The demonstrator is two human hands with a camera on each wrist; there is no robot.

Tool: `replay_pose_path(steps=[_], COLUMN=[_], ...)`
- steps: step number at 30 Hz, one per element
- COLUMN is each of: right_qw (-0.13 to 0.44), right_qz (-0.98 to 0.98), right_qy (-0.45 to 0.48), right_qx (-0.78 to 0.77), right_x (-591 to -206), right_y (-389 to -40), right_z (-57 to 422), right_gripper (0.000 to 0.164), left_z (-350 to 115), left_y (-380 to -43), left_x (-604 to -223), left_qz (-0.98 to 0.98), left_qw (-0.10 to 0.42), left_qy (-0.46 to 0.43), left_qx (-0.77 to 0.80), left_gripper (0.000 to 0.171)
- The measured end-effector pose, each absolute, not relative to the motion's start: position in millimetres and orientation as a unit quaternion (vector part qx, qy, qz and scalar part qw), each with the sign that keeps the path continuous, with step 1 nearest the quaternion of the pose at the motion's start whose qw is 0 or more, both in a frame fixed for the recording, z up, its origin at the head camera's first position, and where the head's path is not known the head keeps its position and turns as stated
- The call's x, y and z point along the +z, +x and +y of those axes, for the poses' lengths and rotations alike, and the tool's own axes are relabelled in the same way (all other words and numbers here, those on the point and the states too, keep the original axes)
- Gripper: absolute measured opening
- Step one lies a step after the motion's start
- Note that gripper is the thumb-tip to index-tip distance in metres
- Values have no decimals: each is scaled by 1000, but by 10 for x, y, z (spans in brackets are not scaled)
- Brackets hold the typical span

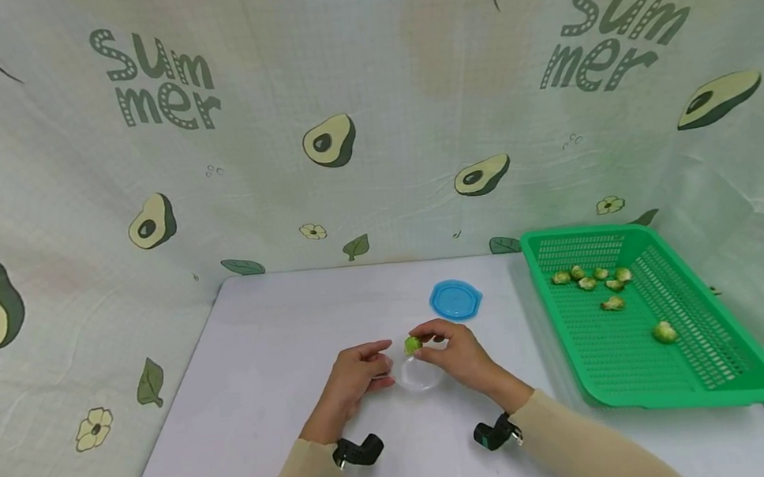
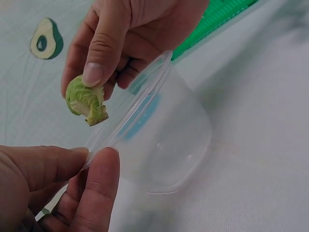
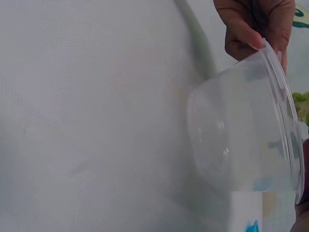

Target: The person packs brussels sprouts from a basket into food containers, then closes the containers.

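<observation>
My right hand [image 1: 459, 355] pinches a small green Brussels sprout [image 2: 87, 100] between thumb and fingers. It holds the sprout over the mouth of a clear plastic bowl [image 2: 169, 140], close to the rim. On the opposite side, the thumb and a finger of my left hand [image 1: 357, 375] pinch the bowl's rim. The bowl [image 3: 227, 125] sits on the white table, and its see-through wall lets the right wrist view look into it. Only a bit of the sprout shows at that view's right edge.
A blue lid [image 1: 456, 299] lies on the table [image 1: 279, 331] just beyond my right hand. To the right stands a green perforated basket [image 1: 628, 375] with several Brussels sprouts [image 1: 587, 283] mostly at its far end. An avocado-print cloth [image 1: 398, 133] hangs behind the table.
</observation>
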State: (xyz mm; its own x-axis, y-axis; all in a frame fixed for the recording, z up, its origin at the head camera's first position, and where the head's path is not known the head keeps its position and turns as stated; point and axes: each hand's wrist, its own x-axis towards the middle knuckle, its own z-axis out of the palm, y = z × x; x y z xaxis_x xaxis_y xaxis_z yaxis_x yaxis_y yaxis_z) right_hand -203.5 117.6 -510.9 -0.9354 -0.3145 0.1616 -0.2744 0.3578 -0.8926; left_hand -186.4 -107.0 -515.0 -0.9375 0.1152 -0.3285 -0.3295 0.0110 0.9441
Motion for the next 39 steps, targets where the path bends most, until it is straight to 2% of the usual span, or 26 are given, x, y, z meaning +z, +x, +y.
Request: replay_pose_path(steps=[14, 24, 39], right_qw=[13, -30, -13], right_qz=[850, 874, 877], right_qy=[-186, -205, -181], right_qx=[-492, -440, -445], right_x=[-5207, -5240, -5214], right_y=[-2039, -2040, -2014], right_z=[1127, 1062, 1042], right_gripper=[30, 28, 29], left_z=[-1049, -1049, -1052], left_y=[-1898, -1904, -1884], left_x=[-5171, -5177, -5172], left_qz=[688, 680, 673], left_qw=[160, 163, 161], left_qy=[-72, -70, -69], left_qx=[705, 711, 718], left_gripper=[45, 44, 45])
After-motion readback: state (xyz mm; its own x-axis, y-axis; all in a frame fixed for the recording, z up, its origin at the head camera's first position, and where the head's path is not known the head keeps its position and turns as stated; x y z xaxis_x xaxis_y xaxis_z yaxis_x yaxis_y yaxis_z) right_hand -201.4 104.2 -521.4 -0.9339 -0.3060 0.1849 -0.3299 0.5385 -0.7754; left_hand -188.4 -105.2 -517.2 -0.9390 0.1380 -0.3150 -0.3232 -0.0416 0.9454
